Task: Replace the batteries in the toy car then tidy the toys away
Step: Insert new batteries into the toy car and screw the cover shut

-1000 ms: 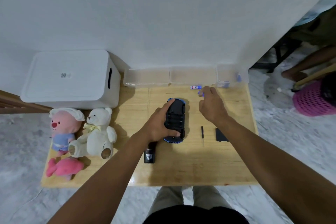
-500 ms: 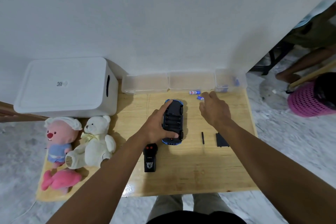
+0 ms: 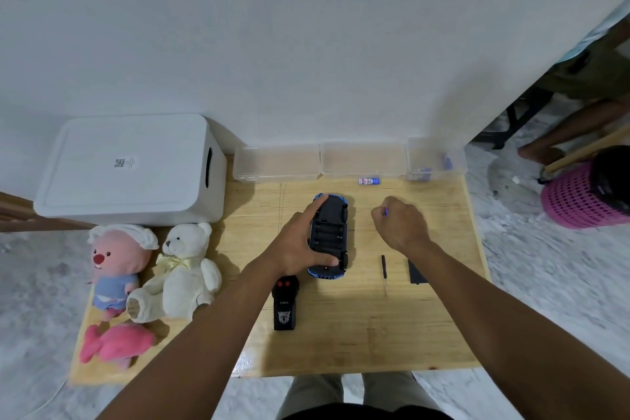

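A blue toy car [image 3: 330,235] lies upside down in the middle of the wooden table [image 3: 358,334], its black battery bay uncovered. My left hand [image 3: 300,242] grips its left side. To the car's right, my right hand [image 3: 400,223] is closed around a small blue-and-white battery, only its tip showing. Another battery [image 3: 369,181] lies near the clear boxes at the back. A black screwdriver [image 3: 384,271] and the black battery cover [image 3: 416,271] rest right of the car. The black remote [image 3: 285,303] sits in front of my left wrist.
A white lidded bin [image 3: 129,167] stands at the back left. Three clear boxes [image 3: 363,160] line the wall; the right one [image 3: 436,160] holds small blue items. A pink plush [image 3: 116,259], white teddy [image 3: 184,266] and pink toy [image 3: 112,344] lie at left. A pink basket [image 3: 579,198] stands on the floor.
My right hand has drawn back from the rear of the table toward the car, closed on a battery. One battery stays by the boxes. My left hand keeps its hold on the car.
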{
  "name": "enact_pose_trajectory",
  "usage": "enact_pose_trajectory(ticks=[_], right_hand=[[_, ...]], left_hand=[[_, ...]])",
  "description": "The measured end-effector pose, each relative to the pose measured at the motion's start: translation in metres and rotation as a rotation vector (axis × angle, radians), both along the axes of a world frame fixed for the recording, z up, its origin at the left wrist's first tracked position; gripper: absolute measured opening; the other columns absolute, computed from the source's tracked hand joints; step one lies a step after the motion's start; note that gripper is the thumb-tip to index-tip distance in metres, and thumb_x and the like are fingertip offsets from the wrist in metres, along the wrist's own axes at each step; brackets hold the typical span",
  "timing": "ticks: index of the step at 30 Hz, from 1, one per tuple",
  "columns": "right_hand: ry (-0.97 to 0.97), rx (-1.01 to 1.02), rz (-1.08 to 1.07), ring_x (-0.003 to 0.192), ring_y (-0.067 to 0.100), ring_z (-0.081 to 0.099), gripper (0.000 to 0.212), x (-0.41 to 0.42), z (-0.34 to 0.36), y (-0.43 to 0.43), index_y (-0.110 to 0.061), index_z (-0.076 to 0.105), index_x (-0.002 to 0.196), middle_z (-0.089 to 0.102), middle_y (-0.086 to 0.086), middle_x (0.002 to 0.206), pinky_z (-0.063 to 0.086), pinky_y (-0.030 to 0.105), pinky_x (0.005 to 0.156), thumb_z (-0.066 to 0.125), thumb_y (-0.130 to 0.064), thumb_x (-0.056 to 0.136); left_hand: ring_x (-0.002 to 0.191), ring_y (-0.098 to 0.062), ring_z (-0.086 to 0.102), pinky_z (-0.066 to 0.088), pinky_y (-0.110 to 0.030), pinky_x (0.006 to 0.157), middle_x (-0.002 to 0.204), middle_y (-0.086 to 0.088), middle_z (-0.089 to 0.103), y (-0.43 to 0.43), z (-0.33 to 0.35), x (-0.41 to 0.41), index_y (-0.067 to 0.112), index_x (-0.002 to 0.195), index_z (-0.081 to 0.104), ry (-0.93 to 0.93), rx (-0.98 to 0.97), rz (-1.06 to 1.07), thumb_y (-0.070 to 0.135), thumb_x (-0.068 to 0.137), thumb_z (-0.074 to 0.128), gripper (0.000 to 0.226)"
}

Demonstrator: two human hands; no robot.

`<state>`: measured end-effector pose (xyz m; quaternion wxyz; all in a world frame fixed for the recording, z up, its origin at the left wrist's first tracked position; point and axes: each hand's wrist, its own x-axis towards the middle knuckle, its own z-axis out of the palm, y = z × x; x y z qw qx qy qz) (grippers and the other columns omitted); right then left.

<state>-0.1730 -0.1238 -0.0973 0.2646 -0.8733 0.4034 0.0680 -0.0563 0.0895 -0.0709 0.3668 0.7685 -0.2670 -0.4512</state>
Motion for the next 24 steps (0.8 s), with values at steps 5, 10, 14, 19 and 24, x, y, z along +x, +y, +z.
enact_pose_trajectory(ticks=[5,10,14,19,24], right_hand=[[-0.077,0.217,-0.072,0.091,0.020,0.061,0.022,0.008,-0.003,-0.005,-0.014,0.070,0.103,0.066,0.001,0.106,0.044,0.027,0.076,0.048,-0.017,0.105],[-0.109,0.241,-0.129,0.070,0.017,0.057,0.025,0.027,0.008,-0.009,-0.019,0.069,0.109,0.067,0.003,0.103,0.042,0.025,0.061,0.046,-0.014,0.103],[-0.010,-0.056,0.101,0.088,0.028,0.063,0.029,0.031,0.007,-0.007,-0.025,0.059,0.128,0.069,0.006,0.102,0.043,0.032,0.070,0.057,-0.025,0.099],[0.076,-0.267,0.332,0.102,0.033,0.064,0.041,0.032,-0.002,-0.001,-0.017,0.045,0.146,0.067,0.009,0.121,0.050,0.037,0.074,0.045,-0.023,0.106],[-0.012,-0.325,0.238,0.072,0.030,0.058,0.034,0.026,-0.001,0.005,-0.009,0.057,0.107,0.061,0.006,0.100,0.039,0.033,0.058,0.047,-0.042,0.105]], left_hand=[[0.132,-0.016,0.046,0.045,-0.047,0.114,0.144,0.004,0.043,-0.001,0.001,0.001,0.058,0.155,0.018,-0.003,-0.003,-0.003,0.029,0.060,0.098,0.128],[0.130,-0.017,0.048,0.046,-0.046,0.113,0.140,0.003,0.046,0.000,0.000,0.002,0.057,0.156,0.019,-0.003,0.003,0.001,0.027,0.061,0.099,0.128],[0.129,-0.017,0.048,0.045,-0.044,0.113,0.139,0.002,0.046,0.002,0.000,0.000,0.054,0.158,0.018,-0.011,0.009,0.001,0.024,0.063,0.099,0.128],[0.129,-0.017,0.049,0.046,-0.046,0.112,0.138,0.005,0.046,0.007,-0.003,-0.001,0.059,0.155,0.016,-0.014,0.013,0.001,0.028,0.062,0.098,0.128],[0.128,-0.015,0.047,0.048,-0.044,0.110,0.139,0.004,0.046,0.011,-0.003,-0.002,0.059,0.155,0.016,-0.012,0.009,0.014,0.027,0.063,0.097,0.127]])
